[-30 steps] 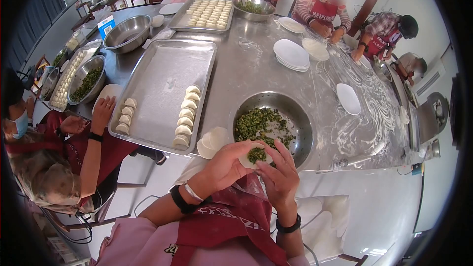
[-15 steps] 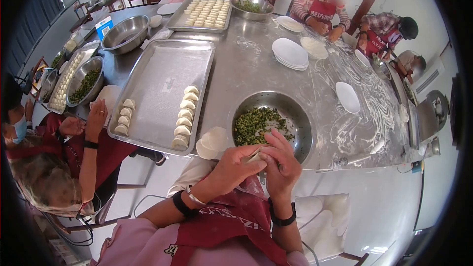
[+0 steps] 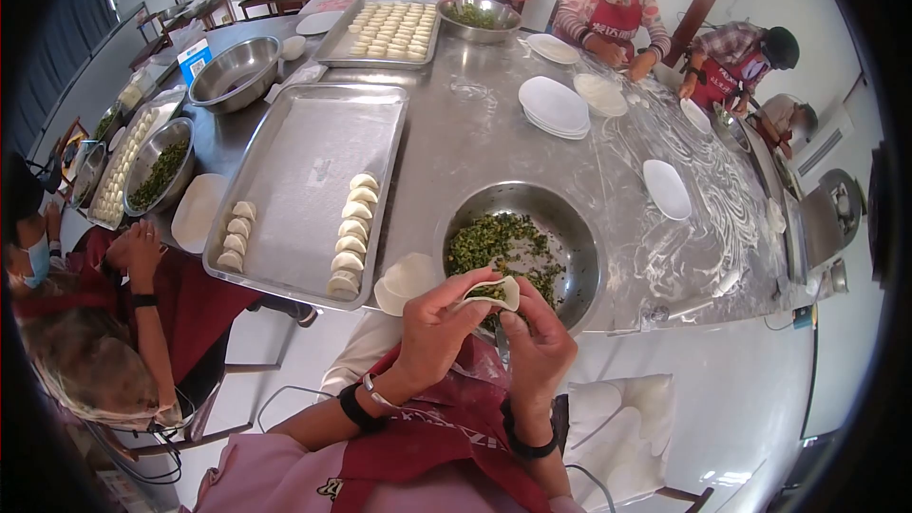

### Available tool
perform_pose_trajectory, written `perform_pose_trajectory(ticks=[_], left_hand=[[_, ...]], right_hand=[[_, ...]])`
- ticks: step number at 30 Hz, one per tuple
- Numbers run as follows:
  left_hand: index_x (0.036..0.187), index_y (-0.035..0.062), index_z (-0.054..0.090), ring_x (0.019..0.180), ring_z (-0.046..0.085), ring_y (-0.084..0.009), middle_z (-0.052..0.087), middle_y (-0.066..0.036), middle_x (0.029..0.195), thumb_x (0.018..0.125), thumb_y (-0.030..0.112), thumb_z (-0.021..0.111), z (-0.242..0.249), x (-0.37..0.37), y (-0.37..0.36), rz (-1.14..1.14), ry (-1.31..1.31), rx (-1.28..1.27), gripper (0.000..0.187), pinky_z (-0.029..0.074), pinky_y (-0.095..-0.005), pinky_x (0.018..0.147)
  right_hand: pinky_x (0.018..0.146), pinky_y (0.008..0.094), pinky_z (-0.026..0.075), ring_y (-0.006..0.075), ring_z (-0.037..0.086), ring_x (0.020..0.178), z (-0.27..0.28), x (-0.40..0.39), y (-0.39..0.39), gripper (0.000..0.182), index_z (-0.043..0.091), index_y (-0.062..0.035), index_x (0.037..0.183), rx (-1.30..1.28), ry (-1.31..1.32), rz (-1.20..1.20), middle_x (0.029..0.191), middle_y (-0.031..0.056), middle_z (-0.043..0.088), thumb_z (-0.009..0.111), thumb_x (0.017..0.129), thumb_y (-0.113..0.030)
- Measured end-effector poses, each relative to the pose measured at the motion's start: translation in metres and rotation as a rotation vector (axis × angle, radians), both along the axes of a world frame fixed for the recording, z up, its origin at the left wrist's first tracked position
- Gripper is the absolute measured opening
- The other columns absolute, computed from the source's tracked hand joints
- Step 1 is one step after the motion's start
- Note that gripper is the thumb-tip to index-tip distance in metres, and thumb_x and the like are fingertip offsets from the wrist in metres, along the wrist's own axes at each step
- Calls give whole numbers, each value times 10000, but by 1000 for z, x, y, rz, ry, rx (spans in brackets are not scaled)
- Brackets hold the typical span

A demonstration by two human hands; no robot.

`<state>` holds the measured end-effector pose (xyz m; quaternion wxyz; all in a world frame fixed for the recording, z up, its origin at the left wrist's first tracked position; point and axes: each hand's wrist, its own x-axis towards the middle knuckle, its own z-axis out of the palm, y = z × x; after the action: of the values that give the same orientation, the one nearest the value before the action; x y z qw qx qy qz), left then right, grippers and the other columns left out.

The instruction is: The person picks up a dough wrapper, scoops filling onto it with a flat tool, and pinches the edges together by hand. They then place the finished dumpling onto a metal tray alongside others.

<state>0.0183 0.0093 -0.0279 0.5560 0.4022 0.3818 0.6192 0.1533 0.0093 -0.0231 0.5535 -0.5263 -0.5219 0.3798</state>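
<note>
Fingers of the left hand (image 3: pixel 429 328) and right hand (image 3: pixel 538 350) clamp a white dough wrapper (image 3: pixel 512 295), curled around chopped green filling (image 3: pixel 490 292) but unsealed, lower centre; pale crescent dumplings (image 3: pixel 352 228) look finished in a rectangular steel tray (image 3: pixel 309 147), centre left, near flat round wrappers (image 3: pixel 407 279).

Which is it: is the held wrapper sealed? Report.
No, the wrapper between left hand and right hand gapes open, with green filling showing inside.

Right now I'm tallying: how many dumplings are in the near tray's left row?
4 dumplings in the tray: one at the far end, two mid-row, one at the near end.
</note>
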Motion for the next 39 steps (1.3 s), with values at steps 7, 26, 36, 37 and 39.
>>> perform_pose_trajectory(ticks=[7,26,36,37,39], left_hand=[[1308,-47,595,1151,602,-141,639,-109,1283,956,-22,600,3,0,-3,-43,63,14,353,494,-270,976],[1312,-50,594,1161,582,-146,610,-123,1289,952,-15,609,0,0,-10,-73,20,4,363,482,-277,981],[1293,-61,606,1132,593,-132,636,-109,1259,965,-5,602,-2,-5,-13,-98,202,48,333,486,-269,969],[1293,-61,605,1131,594,-133,637,-110,1258,965,-3,601,-2,-6,-13,-106,196,27,333,486,-270,968],[1293,-61,605,1129,595,-134,637,-113,1256,967,2,598,0,-8,-13,-121,184,-15,332,488,-271,967]], right_hand=[[999,413,502,346,649,1174,4,-4,3,154,695,24,942,275,-326,-63,1177,199,701,744,796,26],[1073,432,436,349,586,1263,2,2,4,229,722,29,1020,158,-14,93,1207,184,692,761,795,8],[1015,440,481,368,625,1200,3,2,5,153,735,6,937,331,-103,99,1114,179,724,764,787,8],[1014,441,482,370,626,1198,3,2,6,155,734,6,935,345,-129,100,1110,179,725,766,783,7],[1015,441,482,371,623,1203,1,2,6,151,731,5,924,325,-124,89,1106,178,727,768,778,5]])
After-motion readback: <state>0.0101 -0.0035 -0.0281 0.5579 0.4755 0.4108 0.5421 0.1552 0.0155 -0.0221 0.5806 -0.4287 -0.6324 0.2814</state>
